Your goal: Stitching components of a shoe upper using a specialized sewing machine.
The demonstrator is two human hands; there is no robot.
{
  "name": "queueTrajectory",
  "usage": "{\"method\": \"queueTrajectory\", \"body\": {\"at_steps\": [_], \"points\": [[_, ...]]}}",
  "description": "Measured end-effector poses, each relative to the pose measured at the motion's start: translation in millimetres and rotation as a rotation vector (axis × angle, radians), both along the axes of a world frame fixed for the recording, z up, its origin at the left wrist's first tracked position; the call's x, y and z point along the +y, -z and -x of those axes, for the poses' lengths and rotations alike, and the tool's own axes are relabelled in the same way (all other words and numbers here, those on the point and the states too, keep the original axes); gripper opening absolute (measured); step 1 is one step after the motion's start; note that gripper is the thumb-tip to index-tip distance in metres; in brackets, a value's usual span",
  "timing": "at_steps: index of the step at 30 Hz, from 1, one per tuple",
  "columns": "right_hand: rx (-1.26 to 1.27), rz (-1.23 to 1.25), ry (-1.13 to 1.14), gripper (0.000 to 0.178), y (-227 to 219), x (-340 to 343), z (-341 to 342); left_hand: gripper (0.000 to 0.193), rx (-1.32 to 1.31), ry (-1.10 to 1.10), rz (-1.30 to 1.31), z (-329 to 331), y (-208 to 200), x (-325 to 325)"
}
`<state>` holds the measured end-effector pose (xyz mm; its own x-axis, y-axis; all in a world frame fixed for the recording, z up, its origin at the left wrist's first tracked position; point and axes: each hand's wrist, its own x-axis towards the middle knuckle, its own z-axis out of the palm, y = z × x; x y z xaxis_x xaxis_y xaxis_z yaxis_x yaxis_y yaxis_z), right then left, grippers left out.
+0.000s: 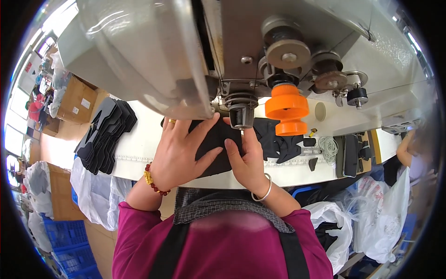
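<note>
A black fabric piece point(216, 160) lies on the white table under the head of a sewing machine point(139, 56). My left hand point(181, 146) rests flat on its left side with fingers spread, the fingertips reaching up by the needle area. At the right edge of the piece is my right hand point(248, 162), thumb stretched over the fabric and index finger pointing forward. Its other fingers are partly hidden. The needle and presser foot are covered by the machine's housing. Just above my right hand sits an orange knob point(287, 109) on the machine.
A stack of black cut pieces point(106, 135) stands at the left of the white table point(144, 144). On the right lie black scraps point(278, 142), a coil of white cord point(328, 149) and a dark case point(350, 156). Plastic bags point(378, 223) hang below the table edge.
</note>
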<state>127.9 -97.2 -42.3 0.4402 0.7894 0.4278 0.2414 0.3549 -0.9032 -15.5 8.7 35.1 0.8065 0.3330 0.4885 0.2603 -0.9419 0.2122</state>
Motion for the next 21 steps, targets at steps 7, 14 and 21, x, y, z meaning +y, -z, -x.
{"method": "queueTrajectory", "body": {"at_steps": [7,14,21], "points": [[-0.005,0.005,-0.034,0.046,-4.2,-2.7,-0.6,0.047,-0.063,-0.052,0.060,9.6,8.5,15.7],[0.026,-0.001,-0.010,0.046,-2.2,-3.8,2.4,0.057,-0.107,0.013,0.055,17.6,-3.2,-4.8],[-0.022,-0.124,0.112,0.022,2.9,7.3,6.7,0.059,-0.084,0.017,0.036,4.1,9.5,1.3]]}}
